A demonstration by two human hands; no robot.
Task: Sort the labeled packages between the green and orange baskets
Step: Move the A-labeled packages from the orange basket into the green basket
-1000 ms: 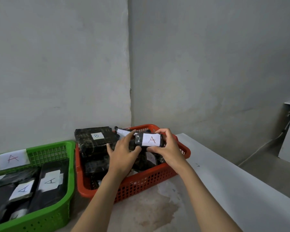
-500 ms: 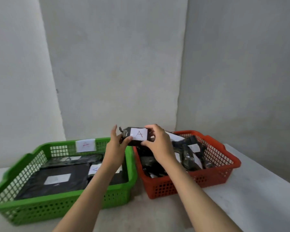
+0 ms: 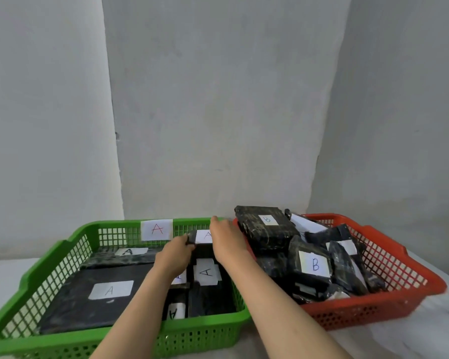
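A small black package with a white "A" label is held between both hands over the far right part of the green basket. My left hand grips its left end and my right hand grips its right end, hiding part of the label. The green basket carries an "A" tag on its far wall and holds several black packages labelled "A". The orange basket to the right holds several black packages, some labelled "B".
Both baskets stand side by side on a white table, against grey walls that meet in a corner behind them. The green basket's right wall touches the orange basket's left wall.
Both hands carried the "A" package leftward from above the orange basket, over the rims, and down into the green basket. The camera swung left with them.
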